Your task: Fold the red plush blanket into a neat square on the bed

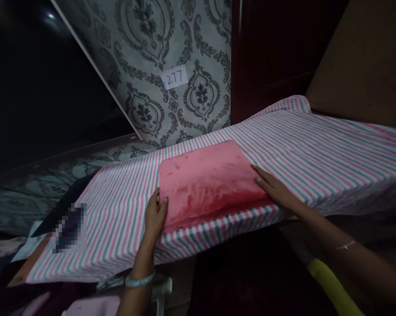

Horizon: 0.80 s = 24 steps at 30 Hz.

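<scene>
A pink plush pillow, flat and rectangular with rounded corners, lies on a striped cloth. Its nap looks darker red along the near edge. My left hand holds the left side, thumb near the top surface and fingers along the edge. On the opposite side, my right hand grips the right edge, its fingers stretched along it and the thumb resting on the plush. Parts of the fingers are hidden against the sides.
The cloth covers a long table against a patterned wall, where a paper label reads 277. A large dark screen leans in at the left. A brown panel stands at the right. Below the table is a pale pink object.
</scene>
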Each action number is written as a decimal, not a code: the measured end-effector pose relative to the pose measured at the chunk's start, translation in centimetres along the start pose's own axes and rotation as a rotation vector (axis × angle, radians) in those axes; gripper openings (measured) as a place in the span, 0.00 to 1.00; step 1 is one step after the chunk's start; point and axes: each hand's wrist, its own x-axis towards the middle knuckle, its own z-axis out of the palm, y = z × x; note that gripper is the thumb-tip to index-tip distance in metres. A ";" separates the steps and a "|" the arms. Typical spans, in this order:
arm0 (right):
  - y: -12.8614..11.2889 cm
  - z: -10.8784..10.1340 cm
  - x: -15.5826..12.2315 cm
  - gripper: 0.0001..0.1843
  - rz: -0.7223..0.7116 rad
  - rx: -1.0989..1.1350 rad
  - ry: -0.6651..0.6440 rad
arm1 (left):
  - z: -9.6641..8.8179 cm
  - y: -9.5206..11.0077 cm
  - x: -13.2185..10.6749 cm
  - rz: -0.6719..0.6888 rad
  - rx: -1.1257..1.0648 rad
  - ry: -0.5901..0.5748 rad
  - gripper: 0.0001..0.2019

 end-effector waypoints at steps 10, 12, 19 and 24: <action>-1.5 0.6 -1.9 0.35 0.048 -0.007 0.095 | -1.4 1.0 -2.5 -0.167 -0.173 -0.104 0.36; -1.4 0.1 -2.6 0.37 -0.021 -0.028 0.039 | -1.9 1.1 -3.0 -0.149 -0.188 -0.126 0.37; -0.8 -1.0 -5.3 0.41 -0.280 -0.154 -0.088 | -2.9 -0.3 -6.0 0.150 -0.081 -0.243 0.39; -1.4 -0.8 -4.9 0.36 -0.283 -0.262 -0.028 | -1.9 -1.3 -6.3 0.305 0.121 -0.164 0.32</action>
